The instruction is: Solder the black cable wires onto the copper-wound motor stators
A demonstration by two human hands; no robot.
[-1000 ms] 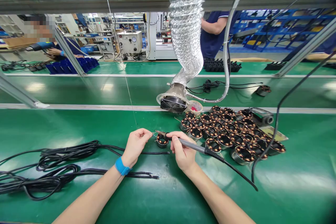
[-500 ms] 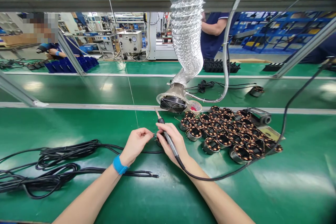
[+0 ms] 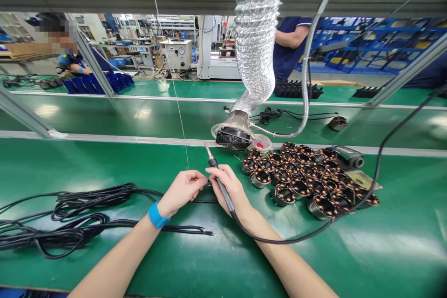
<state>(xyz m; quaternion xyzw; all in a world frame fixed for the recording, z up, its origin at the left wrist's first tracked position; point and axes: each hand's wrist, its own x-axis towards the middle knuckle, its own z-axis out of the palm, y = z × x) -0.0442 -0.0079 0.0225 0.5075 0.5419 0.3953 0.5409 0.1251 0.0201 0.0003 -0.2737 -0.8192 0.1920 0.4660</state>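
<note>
My right hand (image 3: 232, 191) is closed round a soldering iron (image 3: 223, 190), its tip pointing up and away from me. The iron's black cord loops over my right forearm. Close beside it, my left hand (image 3: 183, 191), with a blue band at the wrist, pinches what looks like a thin wire (image 3: 210, 182) in the small gap between the hands. A black cable (image 3: 206, 202) runs under my left hand toward the right one. Whatever lies behind my right fingers is mostly hidden. To the right sit several copper-wound motor stators (image 3: 283, 194).
Coiled black cables (image 3: 91, 202) lie at left. A fume duct (image 3: 256, 51) with a fan hood (image 3: 233, 137) hangs ahead, beside a tape roll (image 3: 261, 142). A strand of solder wire (image 3: 181, 125) hangs before my left hand. Two people work across the bench.
The view has shifted slightly. My hands stay close together, the right still holding the iron. A stator partly visible between them earlier is now hidden by my right fingers.
</note>
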